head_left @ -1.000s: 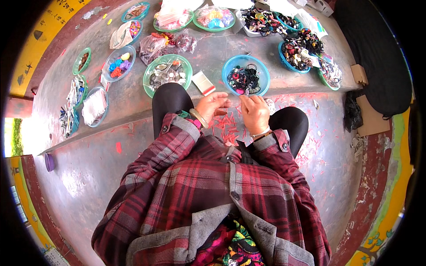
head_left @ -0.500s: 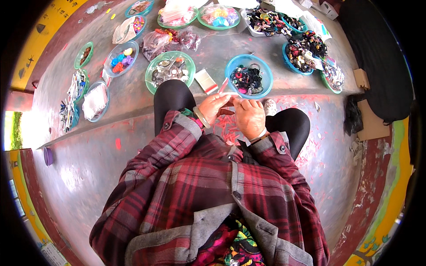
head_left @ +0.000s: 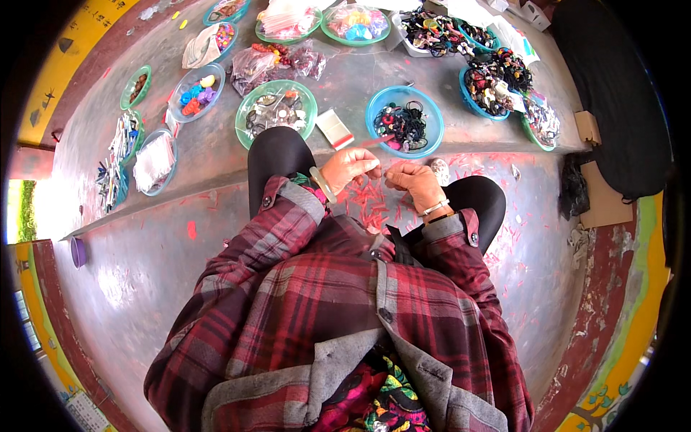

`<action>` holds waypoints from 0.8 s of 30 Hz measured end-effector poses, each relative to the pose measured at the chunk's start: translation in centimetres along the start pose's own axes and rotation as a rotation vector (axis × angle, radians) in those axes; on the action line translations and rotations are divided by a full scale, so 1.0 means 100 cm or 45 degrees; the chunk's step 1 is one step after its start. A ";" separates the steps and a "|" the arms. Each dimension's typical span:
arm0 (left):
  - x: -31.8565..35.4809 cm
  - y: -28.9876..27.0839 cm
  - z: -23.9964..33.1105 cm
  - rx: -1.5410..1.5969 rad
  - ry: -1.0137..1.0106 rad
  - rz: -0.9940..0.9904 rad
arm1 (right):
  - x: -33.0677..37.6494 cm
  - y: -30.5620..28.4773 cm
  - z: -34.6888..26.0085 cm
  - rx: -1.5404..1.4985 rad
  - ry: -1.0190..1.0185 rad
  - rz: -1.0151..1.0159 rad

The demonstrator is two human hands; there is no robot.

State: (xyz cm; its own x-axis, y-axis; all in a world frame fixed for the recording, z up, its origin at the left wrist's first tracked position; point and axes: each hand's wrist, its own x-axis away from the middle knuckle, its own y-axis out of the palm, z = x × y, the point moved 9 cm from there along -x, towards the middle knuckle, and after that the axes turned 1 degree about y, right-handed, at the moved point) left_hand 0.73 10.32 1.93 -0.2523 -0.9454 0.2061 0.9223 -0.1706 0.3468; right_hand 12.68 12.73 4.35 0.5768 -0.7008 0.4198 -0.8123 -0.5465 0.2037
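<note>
While the left hand (head_left: 353,168) apparently pinches a thin red strip (head_left: 376,141) near the round blue plastic bowl (head_left: 432,133), slender red floor scraps (head_left: 371,209) suggest partial progress, what the right hand (head_left: 419,183) holds being unclear.

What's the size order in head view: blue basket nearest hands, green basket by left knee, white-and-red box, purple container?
Largest to smallest:
Blue basket, green basket: look alike, unranked
White-and-red box
Purple container

Grey floor (head_left: 137,302): small purple round container (head_left: 78,253), far left
Right side: crumpled black plastic bag (head_left: 572,189) beside flat brown cardboard sheet (head_left: 604,205)
Grey ledge (head_left: 345,86), right end: small brown cardboard box (head_left: 587,128)
</note>
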 end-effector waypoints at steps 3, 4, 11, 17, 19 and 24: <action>-0.001 0.004 -0.001 0.024 -0.004 0.023 | -0.003 -0.007 0.007 -0.140 -0.033 0.169; -0.001 0.005 -0.002 0.005 0.005 0.035 | -0.004 -0.007 0.007 -0.139 -0.064 0.176; 0.000 -0.006 -0.001 -0.214 0.053 0.170 | -0.002 -0.007 0.004 -0.152 -0.151 0.279; 0.003 -0.003 0.005 -0.277 0.020 0.200 | -0.003 -0.011 0.004 -0.162 -0.215 0.289; 0.000 -0.004 0.001 -0.196 0.018 0.183 | -0.002 -0.010 0.001 -0.180 -0.247 0.307; 0.000 0.001 0.003 -0.001 0.028 0.145 | 0.000 -0.008 -0.007 -0.158 -0.290 0.281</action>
State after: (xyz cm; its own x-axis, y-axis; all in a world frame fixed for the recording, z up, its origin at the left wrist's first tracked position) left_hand 0.73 10.38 2.26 -0.1394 -0.9646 0.2238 0.9449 -0.0619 0.3215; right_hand 13.30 13.48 4.83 0.3794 -0.8878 0.2605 -0.9159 -0.3204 0.2419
